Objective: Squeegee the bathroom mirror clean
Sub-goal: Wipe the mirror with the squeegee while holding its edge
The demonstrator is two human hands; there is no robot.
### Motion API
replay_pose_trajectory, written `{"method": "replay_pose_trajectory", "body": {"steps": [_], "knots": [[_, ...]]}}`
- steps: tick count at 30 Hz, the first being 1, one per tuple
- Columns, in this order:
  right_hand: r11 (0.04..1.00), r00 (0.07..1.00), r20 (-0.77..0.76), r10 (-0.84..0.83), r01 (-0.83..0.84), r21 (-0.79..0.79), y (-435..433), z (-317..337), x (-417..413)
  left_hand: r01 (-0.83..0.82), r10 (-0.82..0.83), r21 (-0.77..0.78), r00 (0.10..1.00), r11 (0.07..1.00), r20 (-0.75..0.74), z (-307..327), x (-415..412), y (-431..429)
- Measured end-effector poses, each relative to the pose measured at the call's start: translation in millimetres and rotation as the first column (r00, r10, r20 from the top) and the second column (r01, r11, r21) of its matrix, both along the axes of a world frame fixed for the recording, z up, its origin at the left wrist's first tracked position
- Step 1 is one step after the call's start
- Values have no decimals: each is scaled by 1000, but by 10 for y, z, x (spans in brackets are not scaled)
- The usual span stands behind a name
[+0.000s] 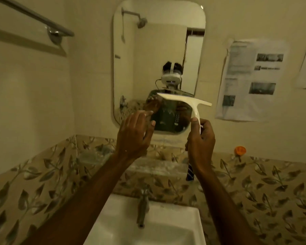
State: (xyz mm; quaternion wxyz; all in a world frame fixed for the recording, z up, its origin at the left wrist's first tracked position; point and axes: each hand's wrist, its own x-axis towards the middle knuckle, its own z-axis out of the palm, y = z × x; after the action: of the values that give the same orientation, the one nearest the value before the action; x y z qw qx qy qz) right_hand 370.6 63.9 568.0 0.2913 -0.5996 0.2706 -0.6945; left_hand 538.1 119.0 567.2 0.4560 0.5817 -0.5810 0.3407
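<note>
A tall mirror (157, 41) with rounded corners hangs on the pale wall above the basin. My right hand (200, 140) grips the handle of a white squeegee (185, 101), whose blade slants across the mirror's lower part. Whether the blade touches the glass I cannot tell. My left hand (135, 137) is raised beside it at the mirror's lower left, fingers spread, holding nothing. The mirror reflects the person with the head camera and a shower head.
A white basin (168, 230) with a metal tap (142, 207) lies directly below. A marble shelf (157, 167) under the mirror carries a dark striped object (190, 172). Towel rail (48, 25) upper left, taped papers (253, 80) right, an orange hook (240, 150) on leaf-patterned tiles.
</note>
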Motion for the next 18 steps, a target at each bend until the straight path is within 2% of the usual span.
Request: {"method": "replay_pose_trajectory", "body": {"steps": [6,9,11,14,18], "knots": [[991,1000,-16,-5,3,-137,-421,710,283,-29,32,-80,999,996,26,879,387,-283],[967,998,-20,-62,55,-248,-621,1047,424,-43,48,-127,998,991,40,1276,626,-416],[959,996,-30,-82,71,-276,-730,1269,509,-23,22,-146,1000,989,-9,1501,808,-524],[944,993,-31,-116,100,-315,-888,1590,609,31,-58,-156,984,987,-170,1750,1094,-678],[901,961,-26,-275,248,-357,-1041,2086,732,-21,-9,-103,957,994,-290,1955,1464,-869]]}}
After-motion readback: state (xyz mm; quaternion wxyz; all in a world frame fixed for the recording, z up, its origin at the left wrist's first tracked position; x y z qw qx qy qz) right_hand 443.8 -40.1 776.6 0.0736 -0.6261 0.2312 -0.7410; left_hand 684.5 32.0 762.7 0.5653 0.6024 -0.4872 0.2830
